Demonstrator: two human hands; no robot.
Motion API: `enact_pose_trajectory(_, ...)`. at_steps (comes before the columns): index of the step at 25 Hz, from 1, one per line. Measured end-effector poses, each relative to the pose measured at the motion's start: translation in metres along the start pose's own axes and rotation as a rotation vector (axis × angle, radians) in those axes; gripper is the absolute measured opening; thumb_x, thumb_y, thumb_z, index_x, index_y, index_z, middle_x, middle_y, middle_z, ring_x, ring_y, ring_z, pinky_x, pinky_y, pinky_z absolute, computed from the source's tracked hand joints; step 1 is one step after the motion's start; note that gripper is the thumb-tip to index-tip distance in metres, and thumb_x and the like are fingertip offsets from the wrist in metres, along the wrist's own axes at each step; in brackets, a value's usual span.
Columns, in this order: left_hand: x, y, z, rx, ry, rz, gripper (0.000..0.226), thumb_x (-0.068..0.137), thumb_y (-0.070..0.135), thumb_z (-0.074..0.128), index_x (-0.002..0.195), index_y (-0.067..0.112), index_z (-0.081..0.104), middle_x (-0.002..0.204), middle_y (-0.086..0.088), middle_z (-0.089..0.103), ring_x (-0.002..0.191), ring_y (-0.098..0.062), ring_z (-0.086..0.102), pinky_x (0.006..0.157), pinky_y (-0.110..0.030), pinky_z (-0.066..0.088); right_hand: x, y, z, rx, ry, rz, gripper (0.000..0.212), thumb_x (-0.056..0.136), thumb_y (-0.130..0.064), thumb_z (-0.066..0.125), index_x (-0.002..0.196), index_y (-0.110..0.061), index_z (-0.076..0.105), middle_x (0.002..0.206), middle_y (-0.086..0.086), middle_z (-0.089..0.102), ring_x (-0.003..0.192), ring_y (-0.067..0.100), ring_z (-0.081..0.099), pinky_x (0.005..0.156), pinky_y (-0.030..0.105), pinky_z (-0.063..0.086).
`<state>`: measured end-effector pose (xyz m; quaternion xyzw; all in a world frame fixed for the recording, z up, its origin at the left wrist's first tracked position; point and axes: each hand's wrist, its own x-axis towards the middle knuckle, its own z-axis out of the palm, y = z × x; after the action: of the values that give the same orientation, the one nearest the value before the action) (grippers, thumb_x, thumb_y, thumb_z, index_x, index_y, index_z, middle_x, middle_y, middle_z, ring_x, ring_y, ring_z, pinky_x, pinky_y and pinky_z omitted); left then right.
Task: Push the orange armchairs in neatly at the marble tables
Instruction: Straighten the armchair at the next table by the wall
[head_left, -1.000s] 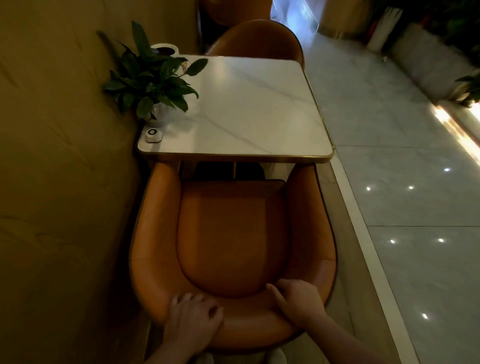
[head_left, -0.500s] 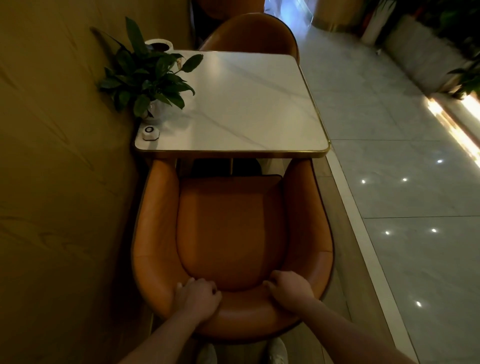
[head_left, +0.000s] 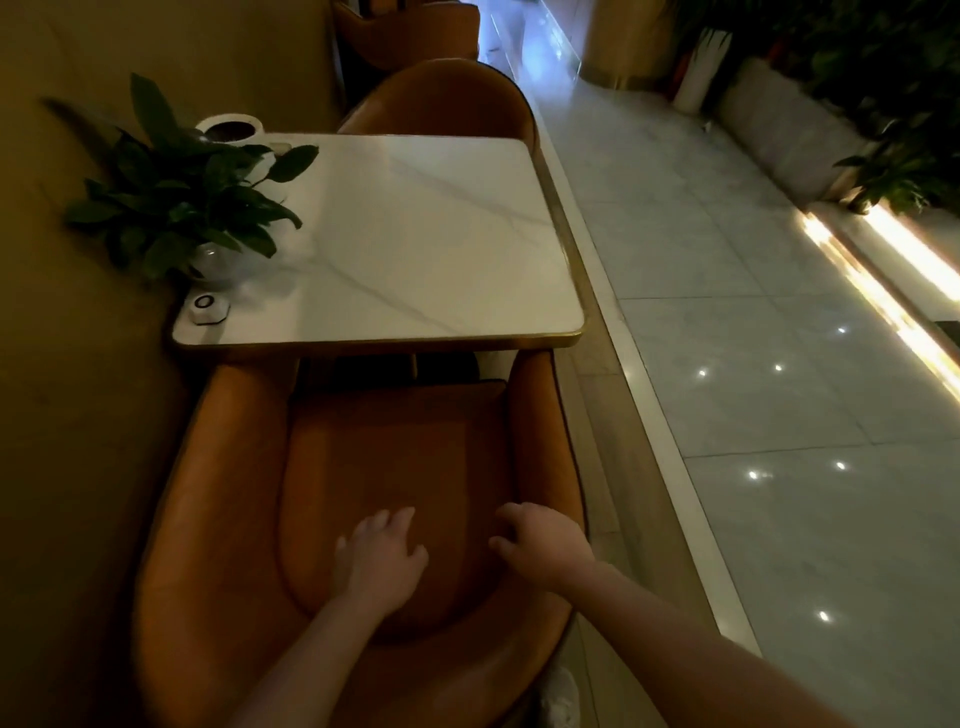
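Note:
The near orange armchair (head_left: 218, 493) stands right below me, its arm fronts tucked under the near edge of the white marble table (head_left: 415, 234). My left hand (head_left: 379, 561) hovers over the seat cushion with fingers spread, holding nothing. My right hand (head_left: 540, 545) hangs beside it near the chair's right arm, fingers loosely curled and empty. A second orange armchair (head_left: 441, 98) sits pushed in at the table's far side. A third orange chair (head_left: 410, 31) shows farther back.
A wall runs close along the left. On the table's left side stand a leafy potted plant (head_left: 187, 208), a white cup (head_left: 231, 130) and a small call button (head_left: 208, 307). A tiled aisle (head_left: 753, 364) lies to the right, edged by planters.
Both hands have let go of the chair's backrest rim and moved forward over the seat. The view has shifted closer and to the left.

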<state>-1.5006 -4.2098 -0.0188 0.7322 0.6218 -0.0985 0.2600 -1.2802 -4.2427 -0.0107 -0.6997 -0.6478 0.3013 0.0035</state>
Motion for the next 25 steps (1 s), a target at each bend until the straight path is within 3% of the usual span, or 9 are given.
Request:
enact_pose_trajectory(6, 0.033, 0.108, -0.015, 0.020, 0.078, -0.044, 0.062, 0.101, 0.050, 0.040, 0.156, 0.029, 0.021, 0.162, -0.001, 0.028, 0.148, -0.021, 0.025, 0.121, -0.047, 0.022, 0.035, 0.073, -0.080, -0.022, 0.033, -0.104, 0.047, 0.096, -0.046, 0.053, 0.138, -0.025, 0.050, 0.127, 0.001, 0.061, 0.112, 0.021, 0.061, 0.086, 0.037, 0.054)
enact_pose_trajectory(10, 0.051, 0.173, -0.032, 0.019, 0.156, -0.036, 0.063, 0.101, 0.051, 0.040, 0.157, 0.030, 0.019, 0.163, -0.001, 0.025, 0.150, -0.020, 0.021, 0.122, -0.048, 0.019, 0.038, 0.121, -0.132, 0.044, 0.095, -0.128, 0.046, 0.097, -0.048, 0.052, 0.137, -0.026, 0.052, 0.128, -0.001, 0.063, 0.112, 0.017, 0.062, 0.087, 0.034, 0.054)
enact_pose_trajectory(18, 0.099, 0.250, -0.063, 0.004, 0.234, 0.031, 0.062, 0.102, 0.051, 0.039, 0.156, 0.029, 0.019, 0.163, -0.002, 0.024, 0.150, -0.021, 0.021, 0.121, -0.048, 0.023, 0.050, 0.185, -0.198, 0.101, 0.177, -0.114, 0.046, 0.097, -0.053, 0.050, 0.136, -0.028, 0.051, 0.124, -0.004, 0.063, 0.103, 0.010, 0.063, 0.082, 0.028, 0.051)
enact_pose_trajectory(25, 0.171, 0.314, -0.093, 0.010, 0.260, 0.031, 0.062, 0.102, 0.049, 0.038, 0.157, 0.027, 0.020, 0.162, -0.003, 0.027, 0.150, -0.022, 0.023, 0.121, -0.048, 0.023, 0.114, 0.232, -0.255, 0.097, 0.199, -0.118, 0.049, 0.097, -0.053, 0.051, 0.139, -0.028, 0.050, 0.130, -0.003, 0.062, 0.111, 0.013, 0.061, 0.089, 0.031, 0.052)
